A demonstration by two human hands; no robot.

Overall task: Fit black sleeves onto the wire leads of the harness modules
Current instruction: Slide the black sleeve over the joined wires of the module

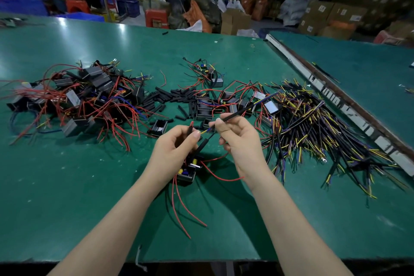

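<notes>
A black sleeve [202, 146] sits on a lead just above the harness module [188, 169], which hangs under the left hand [173, 149] over the green table [67, 186], near the middle of its front edge. The left hand pinches a red-tipped lead. The right hand [237, 135] pinches a long black cable [240, 111] with yellow and blue ends. Loose sleeves [170, 95] lie in the table's middle, modules [89, 94] toward the left edge, cables [318, 127] toward the right edge.
</notes>
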